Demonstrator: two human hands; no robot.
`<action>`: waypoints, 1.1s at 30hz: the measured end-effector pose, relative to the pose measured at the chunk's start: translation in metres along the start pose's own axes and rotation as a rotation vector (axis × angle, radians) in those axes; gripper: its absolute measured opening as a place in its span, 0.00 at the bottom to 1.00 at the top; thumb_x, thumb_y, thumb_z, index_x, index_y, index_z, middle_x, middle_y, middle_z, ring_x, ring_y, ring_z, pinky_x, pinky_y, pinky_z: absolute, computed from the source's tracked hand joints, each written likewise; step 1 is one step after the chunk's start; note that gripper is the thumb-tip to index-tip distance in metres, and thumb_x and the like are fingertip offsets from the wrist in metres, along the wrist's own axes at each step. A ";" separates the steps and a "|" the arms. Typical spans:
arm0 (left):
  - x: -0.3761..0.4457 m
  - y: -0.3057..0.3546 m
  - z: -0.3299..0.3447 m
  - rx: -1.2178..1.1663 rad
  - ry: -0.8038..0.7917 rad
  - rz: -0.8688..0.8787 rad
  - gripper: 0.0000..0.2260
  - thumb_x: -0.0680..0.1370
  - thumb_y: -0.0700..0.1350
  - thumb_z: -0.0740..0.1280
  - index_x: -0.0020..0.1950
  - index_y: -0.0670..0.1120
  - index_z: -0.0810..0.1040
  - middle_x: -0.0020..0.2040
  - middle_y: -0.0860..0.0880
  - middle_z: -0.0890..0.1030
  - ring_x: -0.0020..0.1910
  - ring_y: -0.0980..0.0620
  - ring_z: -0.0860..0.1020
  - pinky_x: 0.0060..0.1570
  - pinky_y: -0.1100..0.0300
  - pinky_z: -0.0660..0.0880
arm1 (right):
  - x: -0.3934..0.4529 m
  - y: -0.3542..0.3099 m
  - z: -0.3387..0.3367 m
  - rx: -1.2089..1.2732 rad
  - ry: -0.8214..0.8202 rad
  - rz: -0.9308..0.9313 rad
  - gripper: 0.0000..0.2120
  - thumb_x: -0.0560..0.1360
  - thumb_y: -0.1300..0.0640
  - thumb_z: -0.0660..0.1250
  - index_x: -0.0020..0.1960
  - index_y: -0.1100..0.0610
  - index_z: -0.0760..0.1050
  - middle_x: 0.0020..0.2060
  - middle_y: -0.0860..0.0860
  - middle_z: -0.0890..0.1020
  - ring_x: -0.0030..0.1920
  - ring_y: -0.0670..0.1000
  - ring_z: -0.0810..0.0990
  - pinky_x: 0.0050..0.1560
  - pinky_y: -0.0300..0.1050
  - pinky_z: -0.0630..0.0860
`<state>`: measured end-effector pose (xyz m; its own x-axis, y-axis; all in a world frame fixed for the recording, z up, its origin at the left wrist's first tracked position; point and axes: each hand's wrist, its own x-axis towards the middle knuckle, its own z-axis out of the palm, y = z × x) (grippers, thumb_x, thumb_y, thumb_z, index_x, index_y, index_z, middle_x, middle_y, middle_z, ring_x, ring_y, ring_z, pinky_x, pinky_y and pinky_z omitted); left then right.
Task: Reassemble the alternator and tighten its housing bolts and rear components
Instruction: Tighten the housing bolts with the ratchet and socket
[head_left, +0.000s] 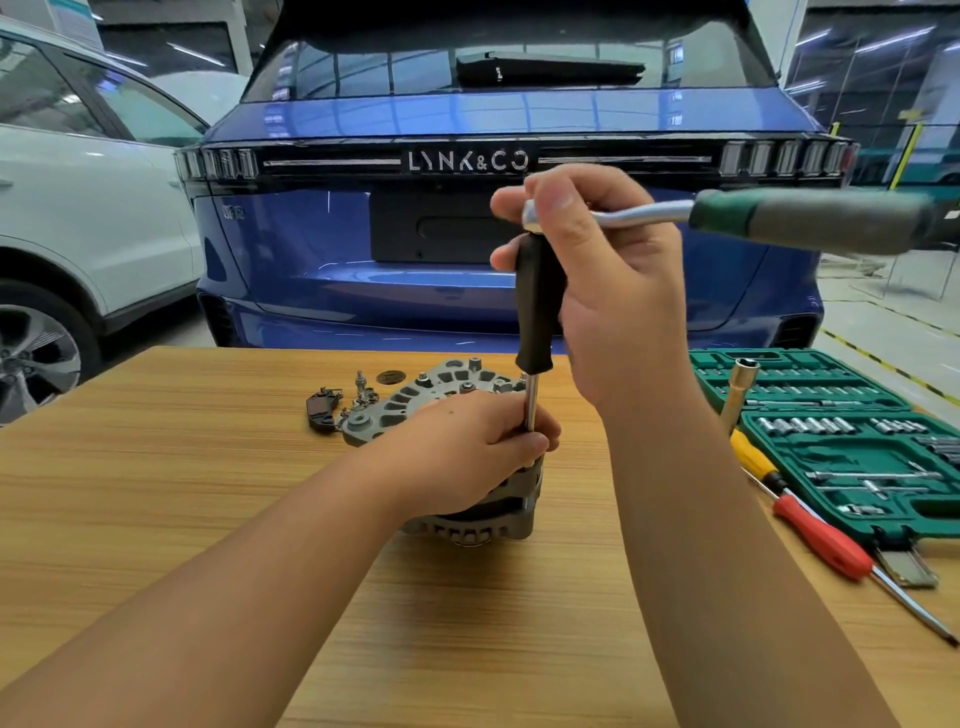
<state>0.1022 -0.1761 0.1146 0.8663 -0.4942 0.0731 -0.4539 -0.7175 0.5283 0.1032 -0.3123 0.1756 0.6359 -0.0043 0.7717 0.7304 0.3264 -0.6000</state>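
The grey alternator (400, 410) stands on the wooden table (182, 467) in the middle of the view. My left hand (467, 441) lies over its top and its fingers pinch the lower steel shaft of a black-handled socket driver (537, 306) that stands upright on the housing edge. My right hand (608, 275) grips the top of that driver together with the head of a ratchet (779, 215), whose green and grey handle points right. The bolt under the driver tip is hidden by my left hand.
Small loose parts and a black brush holder (324, 410) lie behind the alternator at left. A green socket set case (831, 441) lies open at right, with a long socket (740, 389), a yellow screwdriver (756, 457) and a red screwdriver (831, 540) beside it. A blue car (363, 249) stands behind the table.
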 end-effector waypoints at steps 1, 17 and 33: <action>0.000 0.001 0.000 0.002 0.000 0.002 0.10 0.84 0.53 0.61 0.63 0.64 0.77 0.50 0.70 0.78 0.51 0.75 0.73 0.47 0.72 0.67 | -0.001 0.000 0.003 -0.081 0.028 -0.080 0.05 0.81 0.60 0.63 0.50 0.58 0.78 0.46 0.57 0.84 0.40 0.54 0.84 0.44 0.50 0.82; -0.001 0.008 0.000 0.074 0.004 0.015 0.08 0.85 0.52 0.59 0.47 0.62 0.72 0.35 0.76 0.75 0.38 0.80 0.71 0.35 0.72 0.67 | -0.006 0.013 0.016 -0.467 0.173 -0.394 0.06 0.82 0.61 0.64 0.54 0.61 0.79 0.46 0.54 0.81 0.46 0.51 0.82 0.48 0.41 0.80; 0.002 0.000 0.004 0.037 0.022 0.006 0.10 0.85 0.54 0.60 0.63 0.64 0.76 0.47 0.71 0.77 0.48 0.78 0.71 0.52 0.70 0.68 | -0.001 -0.004 -0.006 0.120 -0.013 0.192 0.08 0.82 0.52 0.62 0.53 0.54 0.78 0.46 0.56 0.86 0.40 0.52 0.83 0.41 0.45 0.79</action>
<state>0.1028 -0.1793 0.1111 0.8679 -0.4876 0.0949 -0.4658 -0.7326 0.4963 0.1015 -0.3190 0.1761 0.7566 0.0805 0.6489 0.5608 0.4306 -0.7072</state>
